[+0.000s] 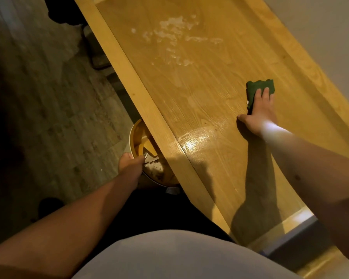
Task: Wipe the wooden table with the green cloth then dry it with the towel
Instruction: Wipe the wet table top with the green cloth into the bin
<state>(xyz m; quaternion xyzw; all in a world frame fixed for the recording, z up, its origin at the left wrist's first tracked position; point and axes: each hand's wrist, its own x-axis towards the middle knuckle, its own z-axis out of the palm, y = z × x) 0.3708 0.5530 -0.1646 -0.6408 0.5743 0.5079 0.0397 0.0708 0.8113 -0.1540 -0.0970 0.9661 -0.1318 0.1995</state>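
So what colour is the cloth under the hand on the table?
Dark green; the cloth under the right hand shows in the head view.

Both forearms bare, no sleeves in view, no watch or rings seen. Left hand (130,163), right hand (259,115) ungloved. Light grey top (179,256) w/ dark, approx. black bottoms (159,210) below it.

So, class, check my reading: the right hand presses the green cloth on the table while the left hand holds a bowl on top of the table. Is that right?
One detail is wrong. The left hand holds the bowl below the table's edge, beside it, not on top. The head view shows this. The right hand does press the green cloth on the table.
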